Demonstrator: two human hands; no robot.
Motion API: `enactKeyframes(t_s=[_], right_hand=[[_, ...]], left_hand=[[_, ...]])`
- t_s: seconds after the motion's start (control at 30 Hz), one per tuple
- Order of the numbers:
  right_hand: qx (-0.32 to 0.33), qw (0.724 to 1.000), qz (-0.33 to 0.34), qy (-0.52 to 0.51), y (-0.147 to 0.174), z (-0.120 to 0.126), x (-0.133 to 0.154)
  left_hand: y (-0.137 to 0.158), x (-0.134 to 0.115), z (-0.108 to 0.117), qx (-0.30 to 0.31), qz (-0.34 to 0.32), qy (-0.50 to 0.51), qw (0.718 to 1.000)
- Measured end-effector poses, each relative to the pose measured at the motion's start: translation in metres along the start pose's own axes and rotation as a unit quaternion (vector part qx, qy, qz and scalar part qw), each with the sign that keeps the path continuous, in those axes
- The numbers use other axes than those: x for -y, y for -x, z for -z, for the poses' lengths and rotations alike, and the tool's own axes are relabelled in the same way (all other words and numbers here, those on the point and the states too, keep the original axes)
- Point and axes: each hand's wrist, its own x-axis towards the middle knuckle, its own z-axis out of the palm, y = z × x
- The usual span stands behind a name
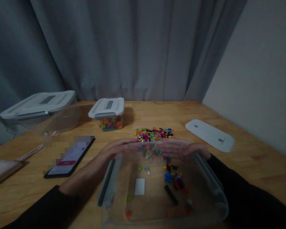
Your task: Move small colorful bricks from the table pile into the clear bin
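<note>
A clear plastic box (154,197) stands right in front of me, with several loose toy bricks, a blue flower-shaped piece (167,176), a long black piece (171,195) and a white rectangular piece (140,186) in it. Beyond its far wall lies a heap of small colourful bricks (154,134). My left hand (121,145) reaches round the box's left side to that wall, fingers stretched out. From the right, my right hand (181,149) lies along the same wall with its fingers extended, partly seen through the plastic. Whether either palm presses on the box or the heap, I cannot tell.
A white lid (209,135) lies at the right. Behind on the left are a small lidded box (107,113) of bricks and a larger lidded clear box (41,108). A phone (70,157) and a white corded block (4,170) lie at the left. A curtain hangs behind.
</note>
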Motion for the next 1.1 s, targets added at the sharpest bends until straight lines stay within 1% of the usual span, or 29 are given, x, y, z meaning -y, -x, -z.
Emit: enactKeyframes(t_s=[0.03, 0.1, 0.13, 0.17, 0.2, 0.23, 0.33, 0.47, 0.57, 0.63, 0.73, 0.83, 1.1], right_hand=[[0.002, 1.000, -0.007, 0.000, 0.001, 0.001, 0.001], [0.014, 1.000, -0.019, -0.013, 0.003, 0.004, 0.004], [0.019, 0.999, -0.022, -0.015, 0.004, 0.005, 0.007], [0.023, 0.999, -0.026, -0.018, 0.004, 0.006, 0.009], [0.026, 0.999, -0.028, -0.021, 0.004, 0.007, 0.010], [0.029, 0.999, -0.029, -0.025, 0.004, 0.007, 0.012], [0.038, 0.998, -0.030, -0.039, 0.003, 0.008, 0.017], [0.061, 0.995, -0.023, -0.072, 0.003, 0.009, 0.020], [0.080, 0.991, -0.015, -0.105, 0.004, 0.009, 0.020], [0.092, 0.987, -0.012, -0.130, 0.003, 0.009, 0.020], [0.112, 0.979, -0.009, -0.170, 0.000, 0.008, 0.020], [0.131, 0.969, -0.009, -0.208, 0.000, 0.005, 0.021], [0.159, 0.941, -0.025, -0.297, 0.002, -0.003, 0.019]], left_hand=[[-0.008, 0.000, 0.006, -0.020, -0.019, -0.051, 0.998], [-0.029, 0.001, 0.019, -0.055, -0.053, -0.152, 0.985], [-0.041, 0.000, 0.026, -0.044, -0.056, -0.191, 0.979], [-0.053, 0.000, 0.031, -0.019, -0.064, -0.241, 0.968], [-0.064, 0.000, 0.036, 0.010, -0.062, -0.312, 0.948], [-0.075, 0.000, 0.040, 0.036, -0.052, -0.384, 0.921], [-0.102, 0.002, 0.046, 0.082, -0.014, -0.442, 0.893], [-0.129, 0.008, 0.048, 0.139, 0.043, -0.488, 0.861], [-0.148, 0.016, 0.048, 0.157, 0.096, -0.514, 0.838], [-0.156, 0.022, 0.049, 0.162, 0.133, -0.521, 0.828], [-0.163, 0.028, 0.052, 0.172, 0.176, -0.507, 0.826], [-0.162, 0.032, 0.054, 0.172, 0.195, -0.483, 0.836], [-0.156, 0.027, 0.056, 0.150, 0.187, -0.450, 0.860]])
